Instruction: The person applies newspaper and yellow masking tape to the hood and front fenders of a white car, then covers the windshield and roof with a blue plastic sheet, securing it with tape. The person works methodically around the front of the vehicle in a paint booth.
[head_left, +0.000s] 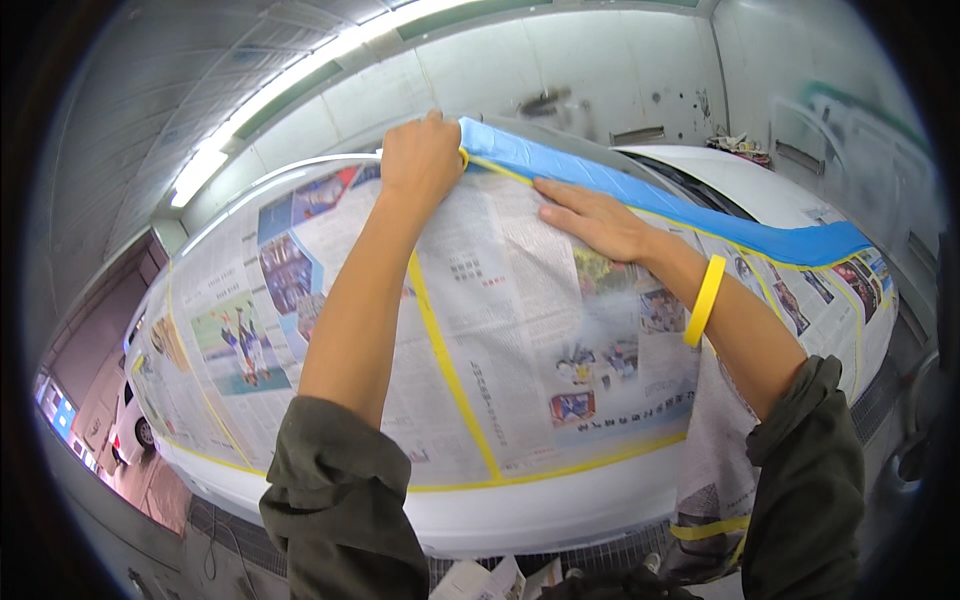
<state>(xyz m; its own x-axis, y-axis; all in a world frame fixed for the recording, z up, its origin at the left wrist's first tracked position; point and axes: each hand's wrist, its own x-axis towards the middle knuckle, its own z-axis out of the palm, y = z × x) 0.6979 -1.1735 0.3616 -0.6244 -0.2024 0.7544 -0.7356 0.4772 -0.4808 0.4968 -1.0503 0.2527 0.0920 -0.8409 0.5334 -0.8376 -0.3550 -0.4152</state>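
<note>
Newspaper sheets (525, 300), joined by yellow masking tape (450, 367), cover the side of a white car (555, 510). A strip of blue masking film (570, 165) runs along their top edge towards the right. My left hand (421, 154) is closed at the strip's near end, on yellow tape that curls out beside the fingers; most of what it grips is hidden. My right hand (596, 217) lies with fingers extended on the newspaper, fingertips at the yellow tape line under the film. Around my right forearm sits a yellow ring (705, 300), apparently a tape roll.
A loose newspaper flap (716, 450) hangs near my right arm. Papers (495, 581) lie low by the floor grating (607, 547). A cable (217, 540) trails at the lower left. Another white car (135, 431) stands beyond the doorway. Booth walls (600, 67) rise behind.
</note>
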